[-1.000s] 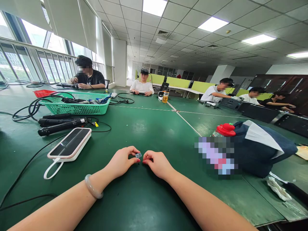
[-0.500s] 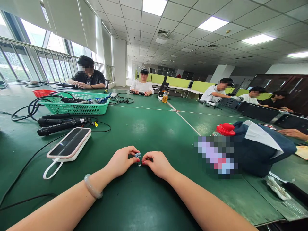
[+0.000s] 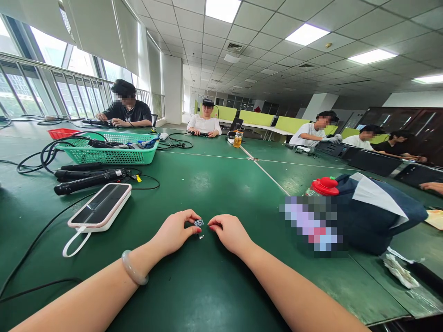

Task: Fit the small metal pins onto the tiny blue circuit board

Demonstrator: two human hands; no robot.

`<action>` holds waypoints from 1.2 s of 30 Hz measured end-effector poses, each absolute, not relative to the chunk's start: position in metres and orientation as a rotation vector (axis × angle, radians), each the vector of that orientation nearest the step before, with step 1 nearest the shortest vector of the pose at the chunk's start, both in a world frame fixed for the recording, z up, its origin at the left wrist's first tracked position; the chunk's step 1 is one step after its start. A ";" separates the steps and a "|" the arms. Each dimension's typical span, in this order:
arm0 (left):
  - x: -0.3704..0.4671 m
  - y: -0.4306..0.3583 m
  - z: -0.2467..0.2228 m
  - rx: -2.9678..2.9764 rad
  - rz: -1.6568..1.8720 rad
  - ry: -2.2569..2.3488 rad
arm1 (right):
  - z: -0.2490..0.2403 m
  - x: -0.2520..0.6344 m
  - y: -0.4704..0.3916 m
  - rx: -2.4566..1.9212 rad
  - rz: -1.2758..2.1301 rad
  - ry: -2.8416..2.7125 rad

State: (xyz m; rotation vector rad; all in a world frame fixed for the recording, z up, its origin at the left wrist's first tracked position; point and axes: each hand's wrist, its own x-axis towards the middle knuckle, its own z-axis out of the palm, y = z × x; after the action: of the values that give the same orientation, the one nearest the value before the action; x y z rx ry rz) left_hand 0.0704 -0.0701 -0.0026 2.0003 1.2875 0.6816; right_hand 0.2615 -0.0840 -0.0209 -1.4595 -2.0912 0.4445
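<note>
While our left hand [image 3: 173, 234] pinches a small patterned circuit board [image 3: 199, 222] between thumb and fingertips, our right hand [image 3: 229, 234] sits just to the right of it, apart from the board. Its fingers are curled, with thumb and forefinger nearly together; we cannot tell whether anything is between them. Just below our left thumb shows a tiny white piece [image 3: 201, 237], too small for us to name, and we cannot tell if it touches the green worktop [image 3: 207, 290]. We wear a pale bangle [image 3: 133, 269] on the left wrist. Left of our hands we see a smartphone [image 3: 100, 205] in a pale case, with a white cable [image 3: 74, 244] looped at its near end; beyond it are black cylindrical tools [image 3: 92, 182] and a green plastic basket [image 3: 112, 158]. Well to our right, a red-lidded bottle [image 3: 325, 186] stands beside a dark blue bag [image 3: 374, 226].
</note>
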 end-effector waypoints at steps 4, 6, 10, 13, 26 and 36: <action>0.071 -0.071 0.000 2.007 0.677 1.307 | -0.019 0.261 -0.084 -1.517 0.272 -2.216; 0.071 -0.072 0.001 2.010 0.676 1.319 | -0.020 0.261 -0.084 -1.528 0.250 -2.256; 0.071 -0.071 0.000 2.006 0.682 1.310 | -0.023 0.261 -0.084 -1.523 0.302 -2.245; 0.071 -0.070 -0.002 2.013 0.692 1.302 | -0.024 0.261 -0.083 -1.525 0.322 -2.222; 0.071 -0.071 -0.002 2.034 0.694 1.281 | -0.025 0.252 -0.091 -1.330 0.267 -2.370; 0.070 -0.070 -0.003 2.046 0.681 1.300 | -0.026 0.251 -0.091 -1.326 0.199 -2.385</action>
State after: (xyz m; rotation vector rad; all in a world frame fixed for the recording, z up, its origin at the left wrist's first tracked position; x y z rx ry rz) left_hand 0.0705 -0.0703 -0.0027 2.0456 1.3004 0.6815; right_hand 0.2512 -0.0911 -0.0261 -1.3261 -2.3847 0.1989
